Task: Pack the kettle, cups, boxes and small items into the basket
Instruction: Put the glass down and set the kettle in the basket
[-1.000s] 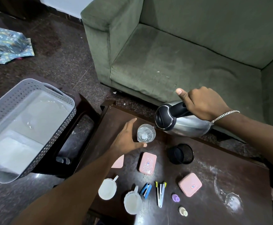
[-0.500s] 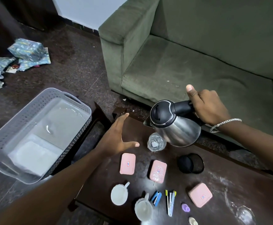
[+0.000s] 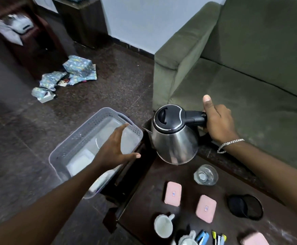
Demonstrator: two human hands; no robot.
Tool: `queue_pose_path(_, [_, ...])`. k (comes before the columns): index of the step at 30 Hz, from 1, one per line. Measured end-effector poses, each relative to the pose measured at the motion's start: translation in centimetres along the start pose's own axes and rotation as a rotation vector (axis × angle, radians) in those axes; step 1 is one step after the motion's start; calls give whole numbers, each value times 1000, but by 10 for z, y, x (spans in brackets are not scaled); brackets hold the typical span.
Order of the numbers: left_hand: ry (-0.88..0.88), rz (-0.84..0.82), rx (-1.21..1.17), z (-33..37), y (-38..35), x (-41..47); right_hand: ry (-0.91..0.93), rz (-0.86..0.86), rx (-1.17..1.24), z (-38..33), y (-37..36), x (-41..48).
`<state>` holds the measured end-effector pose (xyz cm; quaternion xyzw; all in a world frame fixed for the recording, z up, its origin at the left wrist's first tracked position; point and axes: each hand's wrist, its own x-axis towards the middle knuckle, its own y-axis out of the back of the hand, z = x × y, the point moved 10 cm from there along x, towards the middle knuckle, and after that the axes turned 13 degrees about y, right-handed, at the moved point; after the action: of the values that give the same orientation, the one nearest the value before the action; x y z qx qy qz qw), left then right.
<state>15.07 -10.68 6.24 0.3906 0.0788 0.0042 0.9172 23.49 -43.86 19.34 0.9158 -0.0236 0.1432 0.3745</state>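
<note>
So the head cam is the only view here, and it's looking down at a dark wooden table (image 3: 144, 200) with a green sofa (image 3: 241, 76) behind it. The step in hand looks like the kettle one: the right hand (image 3: 216, 122) is wrapped around the black handle of the steel kettle (image 3: 174, 138), thumb sticking up, and the kettle is upright and in the air over the table's far left corner, just beside the grey basket (image 3: 94, 121) but not over it yet. The left hand (image 3: 114, 149) is empty, fingers spread wide, hovering over the near right part of the basket, maybe ready to steady it or guide the kettle in, hard to say which. The basket sits on a lower dark stand left of the table, with something white and flat in the bottom. Nothing else looks packed so far: a glass (image 3: 206, 175), two pink boxes (image 3: 173, 193) (image 3: 206, 208), a third at the bottom edge, a white cup (image 3: 163, 226), a black mesh holder (image 3: 244, 206) and some small stationery bits are all on the table. Next move, I'd guess, is carrying the kettle further left and lowering it in upright, probably at one end so there's room for the rest. The spout points at the basket wall, so it needs to clear the rim.
</note>
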Motion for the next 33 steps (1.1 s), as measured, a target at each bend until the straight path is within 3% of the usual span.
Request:
queue_pose_path(8, [119, 48, -7, -78, 67, 2, -12, 10, 192, -61, -80, 26])
queue_pose_path(15, [210, 54, 54, -135, 79, -5, -14, 27, 297, -93, -153, 28])
queue_pose_path(22, [254, 24, 43, -174, 75, -8, -23, -60, 344, -81, -231, 17])
queue_pose_path(33, [288, -19, 74, -200, 74, -8, -17, -79, 306, -64, -264, 19])
